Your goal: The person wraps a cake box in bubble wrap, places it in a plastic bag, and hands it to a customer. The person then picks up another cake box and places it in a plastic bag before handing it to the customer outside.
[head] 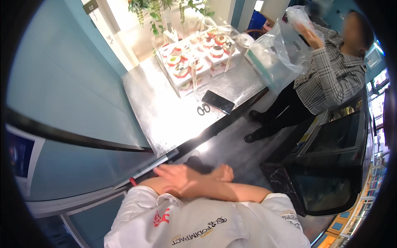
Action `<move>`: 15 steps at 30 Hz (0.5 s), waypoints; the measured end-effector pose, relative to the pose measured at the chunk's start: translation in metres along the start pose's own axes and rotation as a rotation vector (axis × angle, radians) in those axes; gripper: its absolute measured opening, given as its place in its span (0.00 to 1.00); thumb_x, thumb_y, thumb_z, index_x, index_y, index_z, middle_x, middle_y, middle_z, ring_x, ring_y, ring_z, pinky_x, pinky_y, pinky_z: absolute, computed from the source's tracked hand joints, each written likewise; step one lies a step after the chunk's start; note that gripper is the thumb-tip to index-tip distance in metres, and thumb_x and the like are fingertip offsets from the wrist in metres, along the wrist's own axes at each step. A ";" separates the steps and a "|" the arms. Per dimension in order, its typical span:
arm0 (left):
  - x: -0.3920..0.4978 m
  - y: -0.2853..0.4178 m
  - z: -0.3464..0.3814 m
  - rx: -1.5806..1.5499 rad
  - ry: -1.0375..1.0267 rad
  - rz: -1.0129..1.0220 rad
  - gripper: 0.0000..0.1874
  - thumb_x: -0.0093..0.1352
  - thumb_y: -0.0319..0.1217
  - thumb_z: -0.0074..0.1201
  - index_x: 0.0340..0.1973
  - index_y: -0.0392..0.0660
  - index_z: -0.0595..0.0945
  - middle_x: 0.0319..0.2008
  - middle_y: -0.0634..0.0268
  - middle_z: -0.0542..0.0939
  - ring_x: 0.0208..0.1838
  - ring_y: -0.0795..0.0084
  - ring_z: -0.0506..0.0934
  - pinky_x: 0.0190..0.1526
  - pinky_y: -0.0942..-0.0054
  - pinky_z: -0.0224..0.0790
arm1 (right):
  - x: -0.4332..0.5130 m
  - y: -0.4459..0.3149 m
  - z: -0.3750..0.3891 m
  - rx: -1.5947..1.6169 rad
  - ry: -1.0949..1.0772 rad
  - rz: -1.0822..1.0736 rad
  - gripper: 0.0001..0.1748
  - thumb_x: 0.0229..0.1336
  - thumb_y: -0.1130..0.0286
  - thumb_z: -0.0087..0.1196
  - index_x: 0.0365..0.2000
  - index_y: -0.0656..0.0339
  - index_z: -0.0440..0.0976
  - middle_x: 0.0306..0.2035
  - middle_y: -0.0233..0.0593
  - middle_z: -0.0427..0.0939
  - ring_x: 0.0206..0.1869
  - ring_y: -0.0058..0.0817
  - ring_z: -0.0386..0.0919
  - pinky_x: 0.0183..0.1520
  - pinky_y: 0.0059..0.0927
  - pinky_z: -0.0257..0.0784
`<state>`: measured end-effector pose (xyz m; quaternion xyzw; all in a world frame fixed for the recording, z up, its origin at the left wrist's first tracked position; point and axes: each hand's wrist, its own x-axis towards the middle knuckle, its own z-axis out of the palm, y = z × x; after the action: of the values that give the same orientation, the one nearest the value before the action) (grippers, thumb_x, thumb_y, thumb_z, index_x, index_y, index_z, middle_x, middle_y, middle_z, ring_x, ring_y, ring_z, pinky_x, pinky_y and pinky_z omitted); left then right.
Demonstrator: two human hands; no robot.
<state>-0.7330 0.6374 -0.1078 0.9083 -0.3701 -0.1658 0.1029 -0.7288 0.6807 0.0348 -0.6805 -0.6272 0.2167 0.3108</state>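
My forearms cross in front of my white jacket. My right hand (175, 176) lies over my left forearm at the left, its fingers extended and holding nothing. On the other side, my left hand (225, 172) sticks out past my right forearm with its fingers curled in and no object visible in it. Beyond the hands is a metal table (173, 124). A dark smartphone (218, 102) lies on it beside the black handles of scissors (203, 109); the blades are lost in glare. Clear boxes of decorated cupcakes (192, 65) stand farther back, untouched by my hands.
At the right, a person in a checked jacket (330, 74) holds up a clear plastic bag (279, 52). A blue panel (68, 77) borders the table at the left. Green hanging plants (155, 15) are behind the boxes. A dark glass-fronted cabinet (322, 189) stands at the lower right.
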 end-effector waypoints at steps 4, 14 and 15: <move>-0.014 -0.123 -0.045 -0.007 -0.017 -0.413 0.14 0.62 0.32 0.51 0.41 0.40 0.75 0.48 0.52 0.73 0.49 0.60 0.74 0.44 0.60 0.68 | -0.018 0.088 -0.033 -0.077 0.116 0.506 0.29 0.48 0.65 0.59 0.52 0.62 0.66 0.50 0.53 0.70 0.50 0.48 0.69 0.49 0.44 0.67; 0.008 -0.217 -0.034 -0.137 0.496 -0.679 0.22 0.61 0.30 0.58 0.50 0.41 0.75 0.57 0.50 0.69 0.59 0.49 0.68 0.55 0.59 0.65 | -0.044 0.257 -0.091 0.105 0.701 0.729 0.27 0.53 0.71 0.57 0.54 0.64 0.66 0.49 0.48 0.74 0.48 0.41 0.75 0.50 0.35 0.71; -0.001 -0.209 -0.027 -0.198 0.566 -0.691 0.21 0.60 0.29 0.58 0.50 0.41 0.75 0.57 0.49 0.69 0.58 0.49 0.68 0.55 0.59 0.65 | -0.043 0.266 -0.097 0.150 0.676 0.709 0.26 0.53 0.72 0.57 0.53 0.64 0.67 0.47 0.47 0.75 0.46 0.38 0.77 0.49 0.34 0.71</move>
<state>-0.5901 0.7875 -0.1475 0.9737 0.0148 0.0297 0.2252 -0.4762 0.6178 -0.0855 -0.8599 -0.2037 0.1209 0.4522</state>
